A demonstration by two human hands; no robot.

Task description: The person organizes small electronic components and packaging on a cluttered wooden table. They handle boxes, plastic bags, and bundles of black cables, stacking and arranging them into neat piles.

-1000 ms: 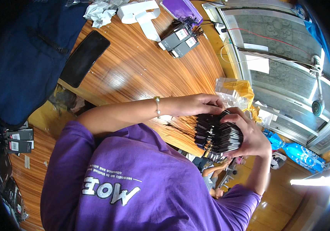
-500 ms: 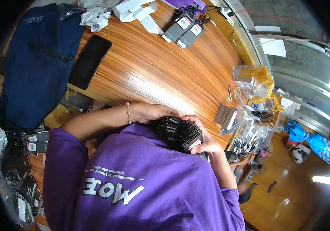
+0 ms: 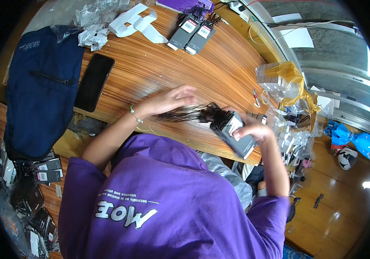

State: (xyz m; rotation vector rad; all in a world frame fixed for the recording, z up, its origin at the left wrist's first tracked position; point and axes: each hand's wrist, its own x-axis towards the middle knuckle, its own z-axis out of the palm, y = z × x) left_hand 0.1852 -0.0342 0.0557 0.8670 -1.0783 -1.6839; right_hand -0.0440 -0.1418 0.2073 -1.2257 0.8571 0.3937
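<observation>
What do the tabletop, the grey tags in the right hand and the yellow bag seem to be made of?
Tabletop: wood or wood-look laminate, smooth; streaky brown grain shows. Grey tags: probably matte card, being flat and straight-edged. Yellow bag: apparently thin, shiny plastic, crinkled and see-through.

Passage is allowed across the tabletop (image 3: 172, 69); it is blocked by a phone (image 3: 94, 82) at left, tagged stacks (image 3: 183, 36) beyond, held cards (image 3: 240, 146) at near right.

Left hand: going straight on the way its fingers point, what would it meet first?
Probably the pale boxes at the yellow bag, across the tabletop. How high the left hand is above the tabletop is unclear, so it might pass over them.
</observation>
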